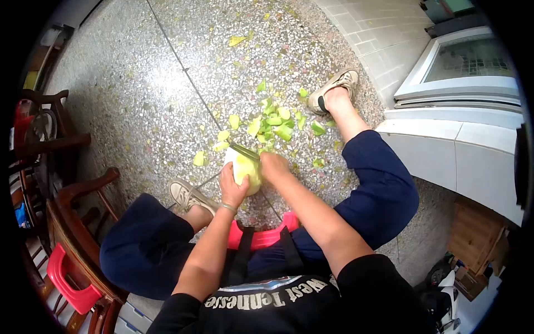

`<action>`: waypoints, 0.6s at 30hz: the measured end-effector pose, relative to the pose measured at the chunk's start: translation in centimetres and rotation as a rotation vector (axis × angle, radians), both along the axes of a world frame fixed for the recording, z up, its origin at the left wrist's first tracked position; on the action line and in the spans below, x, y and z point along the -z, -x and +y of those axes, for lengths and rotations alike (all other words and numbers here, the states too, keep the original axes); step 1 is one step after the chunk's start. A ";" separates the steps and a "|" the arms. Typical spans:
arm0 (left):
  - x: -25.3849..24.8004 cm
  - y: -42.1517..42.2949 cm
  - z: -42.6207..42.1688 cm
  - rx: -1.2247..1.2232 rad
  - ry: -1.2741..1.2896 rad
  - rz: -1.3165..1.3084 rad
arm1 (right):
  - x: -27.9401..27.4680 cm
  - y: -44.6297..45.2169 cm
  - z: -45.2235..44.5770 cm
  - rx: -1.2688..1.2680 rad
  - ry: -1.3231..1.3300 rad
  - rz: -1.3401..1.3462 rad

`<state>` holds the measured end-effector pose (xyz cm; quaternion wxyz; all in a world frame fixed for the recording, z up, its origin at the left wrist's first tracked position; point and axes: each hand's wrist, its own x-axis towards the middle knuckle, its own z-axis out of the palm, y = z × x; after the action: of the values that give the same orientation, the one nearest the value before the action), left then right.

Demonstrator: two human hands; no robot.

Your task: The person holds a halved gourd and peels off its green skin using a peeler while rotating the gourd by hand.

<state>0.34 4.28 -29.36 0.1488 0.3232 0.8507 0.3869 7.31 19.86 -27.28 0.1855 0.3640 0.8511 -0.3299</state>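
My left hand [232, 186] grips the near left side of a large, rounded, pale yellow-green fruit [245, 171], its thumb pressed on the surface. Much of its skin looks cut away; its exact kind I cannot make out. Fingers of my right hand [274, 167] are closed round the handle end of a knife [245, 151], whose dark flat blade lies across the top of the fruit. The handle itself is hidden in my fist. On the speckled floor beyond, cut green and yellow peelings [270, 123] lie in a loose heap.
A pink plastic stool [261, 238] is under me, between my knees. Dark wooden chairs [83, 195] stand at left, one with a red plastic piece [69, 278] on it. At right are a tiled ledge [428, 133] with a white-framed window [461, 61] and a wooden cabinet [475, 234].
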 end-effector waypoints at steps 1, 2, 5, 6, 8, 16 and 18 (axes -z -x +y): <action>0.0 -0.1 -0.1 0.000 0.007 -0.007 | 0.2 0.3 0.2 0.000 0.007 -0.007; 0.0 -0.1 0.0 -0.003 0.003 -0.026 | 0.4 0.6 0.6 -0.024 0.011 -0.043; 0.1 -0.4 -0.9 0.073 0.031 0.025 | 2.7 0.5 2.1 -0.075 0.039 -0.148; 0.3 0.0 -1.2 0.145 0.064 0.097 | 3.9 0.8 2.6 -0.109 0.065 -0.217; 0.8 0.6 -0.5 0.101 0.036 0.037 | 5.5 1.1 3.4 -0.121 0.179 -0.209; 1.2 -0.2 -0.3 -0.009 -0.053 -0.181 | 2.0 -3.5 1.4 0.639 0.764 -0.030; 0.7 0.0 0.5 -0.005 -0.058 -0.202 | 3.3 -4.4 0.5 0.891 1.026 0.046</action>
<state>0.35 4.77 -30.05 0.2235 0.2847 0.8205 0.4424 11.71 20.33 -30.57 0.1627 0.5387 0.3593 -0.7444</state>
